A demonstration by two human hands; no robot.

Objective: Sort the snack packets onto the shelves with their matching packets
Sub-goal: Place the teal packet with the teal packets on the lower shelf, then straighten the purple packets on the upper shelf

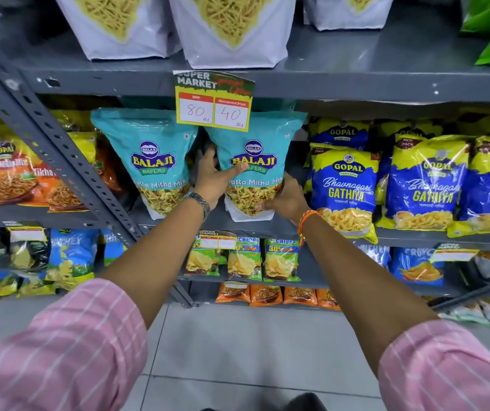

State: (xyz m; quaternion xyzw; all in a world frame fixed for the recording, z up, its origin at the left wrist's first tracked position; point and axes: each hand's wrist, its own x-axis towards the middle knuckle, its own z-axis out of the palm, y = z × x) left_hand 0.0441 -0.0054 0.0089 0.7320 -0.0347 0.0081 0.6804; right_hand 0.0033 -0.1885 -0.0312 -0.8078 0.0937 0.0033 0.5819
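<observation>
- Head view has both your arms reaching to the middle shelf (267, 229) of the grey metal rack, where you hold one teal Balaji Khatta Mitha Mix packet (257, 137) upright with its base on the shelf board.
- Your left hand (212, 180) grips that packet's left edge: the thumb lies across the printed front and the fingers go behind, into the gap between it and its twin.
- Your right hand (286, 198) clasps the lower right corner, fingers curled over the clear window that shows the mix inside.
- The second teal Balaji packet (149, 155) stands just to the left on the same shelf, same print, same window of yellow mix; the two nearly touch at the top.
- A yellow price card (214, 100) hangs from the shelf edge above, covering part of both packets' tops.
- To the right on that shelf stand blue-and-yellow Gopal Gathiya packets (344, 185), showing curled yellow pieces.
- To the left, past the slanted rack post (60, 149), sit orange Gopal packets (9, 176).
- The upper shelf holds white pouches (232, 40) printed with fine yellow strands.
- Lower shelves carry small green chip packets (245, 259) and small orange packets (264, 295).
</observation>
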